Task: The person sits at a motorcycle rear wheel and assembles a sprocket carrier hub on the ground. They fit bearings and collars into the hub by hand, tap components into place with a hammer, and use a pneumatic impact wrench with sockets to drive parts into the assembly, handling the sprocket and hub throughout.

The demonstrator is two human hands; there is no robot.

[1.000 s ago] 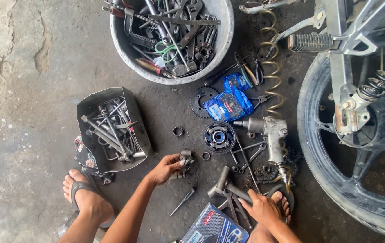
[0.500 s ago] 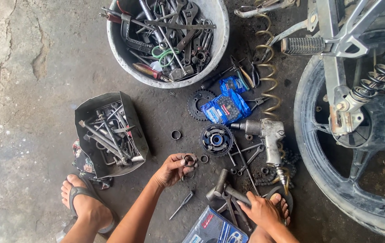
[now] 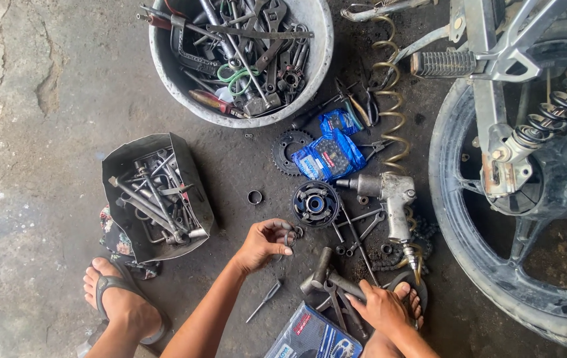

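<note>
My left hand (image 3: 261,244) is closed around a small round metal part (image 3: 288,235), held just above the ground below a black wheel hub (image 3: 315,203). My right hand (image 3: 377,307) grips the handle of a steel hammer (image 3: 316,270) that lies on the ground. A thin metal punch (image 3: 264,299) lies between my forearms. A small metal ring (image 3: 255,197) sits left of the hub.
A grey tub (image 3: 310,79) of wrenches stands at the top. A bent metal tray (image 3: 194,192) holds sockets and spanners at left. An air impact wrench (image 3: 395,205), sprocket (image 3: 285,151), blue packets (image 3: 330,156), a coiled hose (image 3: 389,99) and a motorcycle wheel (image 3: 482,265) fill the right. My sandalled foot (image 3: 121,299) is at lower left.
My left hand has lifted the small round part off the ground and drawn it toward me. The right hand stays on the hammer handle. The view has shifted slightly.
</note>
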